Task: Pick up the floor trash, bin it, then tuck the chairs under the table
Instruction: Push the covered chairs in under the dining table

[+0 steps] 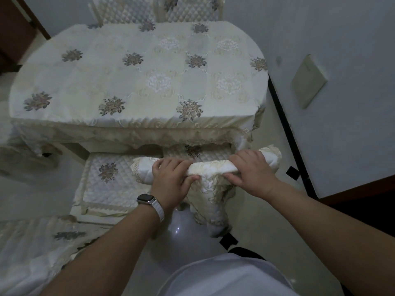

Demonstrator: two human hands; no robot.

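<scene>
My left hand (171,176) and right hand (250,174) clench the cream lace-covered chair rail (208,167), parallel to the floral-clothed table edge (128,124) ahead.

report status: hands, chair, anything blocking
Left hand and right hand grip chair by its back. Seat partly under table. Second chair close alongside; no blocker seen.
</scene>
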